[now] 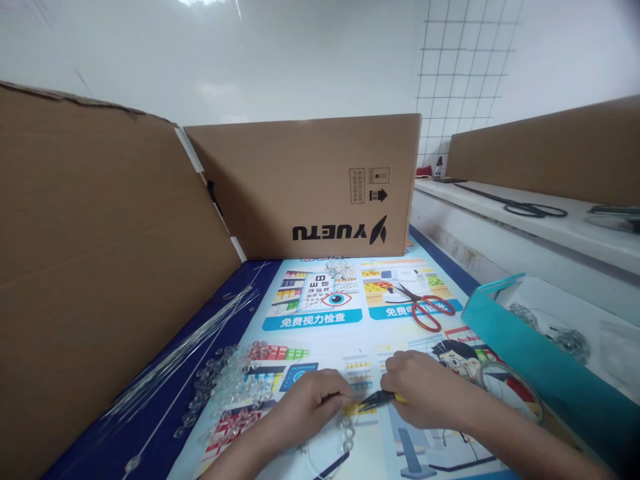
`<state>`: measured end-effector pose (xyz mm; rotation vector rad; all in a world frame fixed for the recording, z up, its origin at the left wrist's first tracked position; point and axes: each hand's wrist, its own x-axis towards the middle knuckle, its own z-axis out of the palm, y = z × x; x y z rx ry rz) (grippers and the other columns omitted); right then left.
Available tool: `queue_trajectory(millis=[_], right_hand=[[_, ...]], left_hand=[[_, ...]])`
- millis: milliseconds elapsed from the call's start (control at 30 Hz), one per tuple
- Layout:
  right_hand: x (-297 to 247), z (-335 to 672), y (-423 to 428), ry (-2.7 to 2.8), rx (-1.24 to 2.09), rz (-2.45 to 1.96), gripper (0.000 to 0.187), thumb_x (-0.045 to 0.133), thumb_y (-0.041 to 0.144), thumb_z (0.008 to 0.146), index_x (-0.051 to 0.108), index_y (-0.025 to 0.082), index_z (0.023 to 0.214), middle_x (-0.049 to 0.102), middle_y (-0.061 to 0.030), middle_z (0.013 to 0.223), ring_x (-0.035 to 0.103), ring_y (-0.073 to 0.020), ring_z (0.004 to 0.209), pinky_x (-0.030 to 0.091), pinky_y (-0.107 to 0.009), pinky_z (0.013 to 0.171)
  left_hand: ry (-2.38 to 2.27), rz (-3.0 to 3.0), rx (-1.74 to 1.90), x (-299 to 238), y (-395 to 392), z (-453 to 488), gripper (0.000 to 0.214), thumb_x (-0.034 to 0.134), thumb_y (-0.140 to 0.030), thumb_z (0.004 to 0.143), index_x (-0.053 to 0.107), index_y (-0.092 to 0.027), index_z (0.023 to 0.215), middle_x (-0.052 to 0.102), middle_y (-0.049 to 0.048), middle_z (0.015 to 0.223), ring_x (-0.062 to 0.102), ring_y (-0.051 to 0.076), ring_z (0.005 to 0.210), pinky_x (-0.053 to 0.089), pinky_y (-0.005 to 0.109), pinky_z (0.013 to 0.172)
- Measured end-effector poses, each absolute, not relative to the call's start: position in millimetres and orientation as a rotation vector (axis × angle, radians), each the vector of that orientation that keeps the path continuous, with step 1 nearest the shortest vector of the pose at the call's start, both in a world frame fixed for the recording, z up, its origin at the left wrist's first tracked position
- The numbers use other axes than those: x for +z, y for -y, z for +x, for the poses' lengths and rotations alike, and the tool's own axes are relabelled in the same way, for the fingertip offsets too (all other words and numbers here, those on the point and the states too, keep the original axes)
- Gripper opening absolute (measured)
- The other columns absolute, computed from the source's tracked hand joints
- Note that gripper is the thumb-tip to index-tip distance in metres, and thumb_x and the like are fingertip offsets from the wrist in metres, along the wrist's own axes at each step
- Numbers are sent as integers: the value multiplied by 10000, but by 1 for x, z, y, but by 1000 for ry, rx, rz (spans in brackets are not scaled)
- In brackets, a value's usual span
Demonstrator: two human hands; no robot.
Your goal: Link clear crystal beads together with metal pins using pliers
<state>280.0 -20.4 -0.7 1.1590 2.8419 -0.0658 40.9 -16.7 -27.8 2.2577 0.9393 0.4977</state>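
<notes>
My left hand is closed in a pinch at the end of a strand of clear beads, which hangs in a curve below the fingertips. My right hand grips needle-nose pliers with dark jaws and yellow handles. The plier tips point left and come close to the left fingertips and the strand's upper end; whether they touch it I cannot tell. Loose clear beads lie spread out left of my left hand. A round clear rim shows behind my right forearm.
Red-handled scissors lie beyond my right hand. Thin wires run along the left, and a small clear heap sits at the back. A teal box stands at right. Cardboard panels wall the left and back; black scissors rest on a ledge.
</notes>
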Motion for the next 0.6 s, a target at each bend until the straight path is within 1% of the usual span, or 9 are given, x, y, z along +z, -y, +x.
queue_trajectory(millis=[100, 267, 400, 500, 600], right_hand=[[1, 280, 20, -2831, -80, 1156, 129, 467, 209, 702, 588, 186, 743, 578, -45, 745, 516, -183, 699, 268, -273, 538], [12, 278, 25, -2836, -159, 1104, 122, 486, 241, 719, 596, 190, 733, 584, -36, 741, 525, -179, 694, 272, -264, 525], [14, 266, 36, -2870, -237, 1097, 126, 501, 265, 731, 598, 197, 774, 586, -35, 772, 521, -186, 729, 296, -269, 555], [10, 256, 46, -2890, -202, 1142, 130, 482, 223, 736, 592, 199, 801, 581, -47, 789, 503, -203, 756, 308, -291, 599], [9, 251, 51, -2873, -170, 1150, 139, 483, 179, 711, 589, 195, 800, 575, -61, 794, 490, -210, 752, 294, -298, 597]], left_hand=[[-943, 2285, 502, -29, 17, 41, 185, 457, -118, 826, 621, -192, 785, 618, -23, 761, 544, 94, 712, 370, 172, 655], [-947, 2329, 493, -27, 17, 39, 205, 435, -145, 844, 630, -204, 833, 626, -5, 795, 550, 111, 746, 378, 180, 666], [-982, 2373, 496, -27, 16, 38, 199, 440, -134, 836, 626, -203, 818, 621, -6, 766, 547, 112, 722, 370, 184, 651], [-989, 2403, 494, -28, 16, 38, 193, 446, -116, 824, 617, -204, 803, 616, -13, 752, 542, 106, 703, 360, 182, 638], [-997, 2431, 509, -28, 16, 37, 195, 437, -113, 821, 608, -200, 791, 609, -10, 744, 539, 108, 697, 358, 184, 634]])
